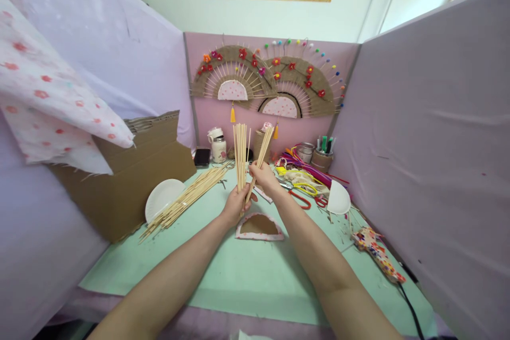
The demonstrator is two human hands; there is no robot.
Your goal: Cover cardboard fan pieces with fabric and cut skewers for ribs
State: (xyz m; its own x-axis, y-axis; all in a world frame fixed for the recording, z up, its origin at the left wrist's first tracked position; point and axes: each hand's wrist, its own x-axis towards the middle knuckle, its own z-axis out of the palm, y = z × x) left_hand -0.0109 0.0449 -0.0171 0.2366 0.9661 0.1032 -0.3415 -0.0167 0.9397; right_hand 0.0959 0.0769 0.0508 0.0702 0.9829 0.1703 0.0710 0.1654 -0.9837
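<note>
- Wooden sticks (240,154) stand mid-frame in the closed left hand (234,206); the right hand (264,177) pinches a slanting bundle (264,147) beside them.
- Light, even pressure near the lower ends should limit splaying.

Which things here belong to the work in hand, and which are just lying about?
In hand or likely part of it:
- thin wooden sticks in both left hand and right hand
- loose stick pile
- fabric-edged cardboard half-circle

Apparently just lying about:
- phone
- white flask
</note>
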